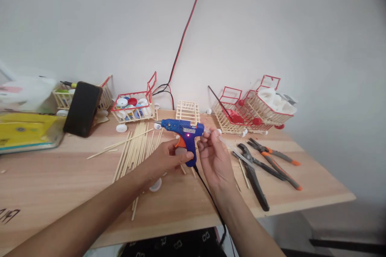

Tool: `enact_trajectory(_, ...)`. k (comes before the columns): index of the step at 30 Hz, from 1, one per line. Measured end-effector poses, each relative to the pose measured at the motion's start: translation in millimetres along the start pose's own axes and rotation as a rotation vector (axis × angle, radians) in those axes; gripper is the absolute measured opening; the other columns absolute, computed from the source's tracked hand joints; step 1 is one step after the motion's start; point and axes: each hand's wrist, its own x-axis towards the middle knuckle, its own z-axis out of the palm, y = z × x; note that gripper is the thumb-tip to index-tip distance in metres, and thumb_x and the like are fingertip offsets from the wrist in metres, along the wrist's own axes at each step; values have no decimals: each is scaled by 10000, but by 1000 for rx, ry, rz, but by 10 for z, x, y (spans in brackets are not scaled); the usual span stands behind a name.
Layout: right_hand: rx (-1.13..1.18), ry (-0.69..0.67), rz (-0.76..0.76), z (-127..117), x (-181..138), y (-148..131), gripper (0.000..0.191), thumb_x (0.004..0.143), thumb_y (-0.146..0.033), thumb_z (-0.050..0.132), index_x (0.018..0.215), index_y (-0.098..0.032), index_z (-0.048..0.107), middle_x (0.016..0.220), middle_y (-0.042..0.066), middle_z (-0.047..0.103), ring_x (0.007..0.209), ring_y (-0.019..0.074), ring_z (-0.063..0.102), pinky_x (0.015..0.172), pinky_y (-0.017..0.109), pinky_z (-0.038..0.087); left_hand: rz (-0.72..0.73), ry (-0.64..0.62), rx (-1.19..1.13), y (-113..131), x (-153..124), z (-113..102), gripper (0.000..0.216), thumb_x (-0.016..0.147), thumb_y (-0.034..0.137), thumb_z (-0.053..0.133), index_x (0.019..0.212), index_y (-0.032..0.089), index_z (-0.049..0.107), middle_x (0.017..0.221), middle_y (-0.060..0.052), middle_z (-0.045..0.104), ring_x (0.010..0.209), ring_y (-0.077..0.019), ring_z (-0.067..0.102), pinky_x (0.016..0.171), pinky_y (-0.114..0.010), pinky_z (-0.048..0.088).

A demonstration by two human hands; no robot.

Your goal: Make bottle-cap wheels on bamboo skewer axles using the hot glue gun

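My left hand (169, 157) is closed around the handle of a blue glue gun (182, 127) with an orange trigger. The gun's nozzle points left and a small red light glows on its side. At its back end, my right hand (214, 154) pinches a clear glue stick (207, 130) that enters the gun. A black cord hangs from the handle over the table's front edge. Beneath and left of the gun lie several thin wooden sticks (137, 148). A white bottle cap (156, 185) rests near my left wrist.
Small stick-built carts with red rims stand along the wall: one with bottle caps (132, 108), others at right (230, 118). A black phone (83, 108) leans at left beside a yellow package (28, 130). Cutters (253, 176) and orange-handled pliers (279, 166) lie on the wooden table (319, 184).
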Motion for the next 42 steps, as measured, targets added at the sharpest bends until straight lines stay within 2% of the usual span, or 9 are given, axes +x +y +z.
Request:
enact_trajectory(3, -26, -11, -20, 30, -20, 46, 143, 755, -296, 718, 810, -184, 649, 745, -32, 622, 686, 55, 562, 694, 176, 479, 16, 53, 0, -7, -26, 47, 475, 650, 516, 726, 865, 122, 570, 647, 19, 524, 516, -64, 388, 485, -198, 276)
enact_trajectory(8, -158, -56, -88, -3, 11, 33, 162, 764, -303, 705, 870, -193, 652, 771, -26, 638, 702, 64, 574, 700, 191, 473, 51, 62, -36, -15, -47, 34, 426, 716, 460, 697, 949, 130, 561, 690, 14, 515, 539, -57, 371, 495, -189, 244)
enact_trajectory(11, -329, -104, -178, -57, 26, -27, 139, 813, -298, 656, 904, -196, 630, 763, -24, 639, 679, 68, 563, 696, 210, 459, 59, 16, -24, -4, -55, -2, 393, 752, 447, 669, 959, 132, 556, 705, 7, 522, 541, -56, 365, 487, -190, 228)
enact_trajectory(16, -663, -79, -412, -94, -17, -154, 113, 830, -301, 636, 863, -195, 617, 746, -18, 648, 691, 96, 599, 668, 227, 457, 83, -91, 10, 56, -90, -34, 389, 761, 430, 662, 992, 129, 575, 778, -26, 573, 600, -79, 437, 490, -188, 257)
enact_trajectory(22, -831, -71, -564, -52, -112, -235, 61, 808, -259, 658, 813, -199, 644, 777, -14, 636, 726, 110, 617, 685, 235, 482, 123, -113, 77, 98, -123, -45, 314, 770, 398, 657, 892, 118, 584, 797, -53, 624, 650, -111, 535, 525, -198, 349)
enact_trajectory(26, -861, -53, -579, -88, -128, -207, 58, 805, -257, 660, 808, -201, 644, 780, -5, 628, 736, 127, 611, 688, 255, 484, 142, -134, 60, 78, -110, -54, 294, 758, 368, 672, 872, 107, 597, 767, -56, 641, 671, -140, 590, 607, -242, 434)
enact_trajectory(30, -856, -57, -549, -130, -113, -163, 68, 809, -259, 659, 795, -198, 632, 751, -11, 619, 727, 122, 592, 680, 250, 464, 112, -113, 49, 69, -91, -61, 299, 732, 350, 689, 865, 93, 612, 768, -71, 653, 661, -149, 599, 614, -258, 458)
enact_trajectory(37, -825, -47, -513, -101, -96, -148, 150, 827, -278, 633, 723, -179, 588, 689, -30, 592, 681, 106, 571, 661, 232, 438, 116, -89, 61, 48, -71, -70, 277, 719, 340, 694, 813, 94, 608, 743, -71, 654, 653, -156, 606, 627, -270, 469)
enact_trajectory(42, -932, -95, -448, -104, -127, -139, 291, 879, -307, 551, 623, -171, 557, 616, -27, 567, 619, 101, 537, 628, 230, 419, 101, -66, 101, 84, -102, -35, 277, 719, 337, 696, 849, 106, 616, 729, -41, 644, 657, -140, 589, 617, -245, 446)
